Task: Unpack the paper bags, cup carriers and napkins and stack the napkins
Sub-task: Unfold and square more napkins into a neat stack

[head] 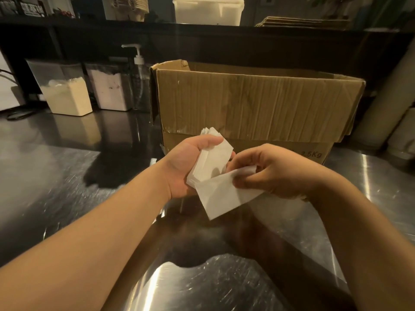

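Note:
My left hand [187, 162] grips a stack of white napkins [211, 158] above the steel counter, thumb over its upper edge. My right hand [271, 171] pinches a white paper wrapper [219, 196] that hangs off the lower end of the stack. Just behind both hands stands an open cardboard box [258, 104], its front flap folded down. What lies inside the box is hidden.
The steel counter [56, 176] stretches left and toward me. At the back left stand two clear containers [67, 95] of powder and a pump bottle [139, 79]. Pale rolls [386, 113] stand to the right of the box. A dark shelf runs above.

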Action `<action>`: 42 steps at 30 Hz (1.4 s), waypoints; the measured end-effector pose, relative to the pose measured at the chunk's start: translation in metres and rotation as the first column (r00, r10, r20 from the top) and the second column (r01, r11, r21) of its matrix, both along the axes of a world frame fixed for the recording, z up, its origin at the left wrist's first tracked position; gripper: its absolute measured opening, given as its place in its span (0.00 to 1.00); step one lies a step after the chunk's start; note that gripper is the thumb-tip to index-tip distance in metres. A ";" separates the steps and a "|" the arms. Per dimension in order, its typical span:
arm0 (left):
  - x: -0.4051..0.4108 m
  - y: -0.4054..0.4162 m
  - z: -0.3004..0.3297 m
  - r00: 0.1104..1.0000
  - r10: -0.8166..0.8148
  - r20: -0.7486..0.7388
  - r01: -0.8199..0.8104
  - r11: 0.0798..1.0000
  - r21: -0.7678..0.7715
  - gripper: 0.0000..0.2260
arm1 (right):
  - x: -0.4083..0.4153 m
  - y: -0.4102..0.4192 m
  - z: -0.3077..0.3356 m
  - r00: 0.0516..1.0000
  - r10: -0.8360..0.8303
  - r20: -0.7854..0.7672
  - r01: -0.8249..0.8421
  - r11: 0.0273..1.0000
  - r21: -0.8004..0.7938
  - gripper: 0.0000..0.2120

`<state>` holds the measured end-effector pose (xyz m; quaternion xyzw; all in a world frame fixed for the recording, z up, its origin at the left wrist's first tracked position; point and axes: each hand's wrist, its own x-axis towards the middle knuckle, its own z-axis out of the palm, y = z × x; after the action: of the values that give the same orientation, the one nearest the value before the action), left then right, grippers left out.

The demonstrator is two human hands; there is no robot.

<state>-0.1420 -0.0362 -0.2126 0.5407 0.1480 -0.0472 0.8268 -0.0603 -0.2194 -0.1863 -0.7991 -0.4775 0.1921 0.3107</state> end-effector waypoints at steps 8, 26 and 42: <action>0.000 0.002 -0.004 0.997 -0.083 -0.001 0.083 0.988 0.128 0.21 | 0.002 0.003 -0.001 0.992 -0.074 -0.107 0.102 0.951 0.291 0.09; -0.003 0.002 -0.010 0.943 -0.314 0.107 0.325 0.939 -0.115 0.26 | -0.012 0.015 -0.010 0.987 -0.155 -0.052 0.161 0.862 0.480 0.27; 0.003 0.009 -0.016 0.976 -0.063 0.210 -0.079 0.795 0.602 0.21 | 0.019 0.004 -0.019 0.924 -0.238 -0.300 0.346 0.853 0.390 0.12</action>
<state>-0.1387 -0.0272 -0.2283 0.7781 0.0655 0.0662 0.6212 -0.0412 -0.2150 -0.2051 -0.7434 -0.3391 0.1260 0.5626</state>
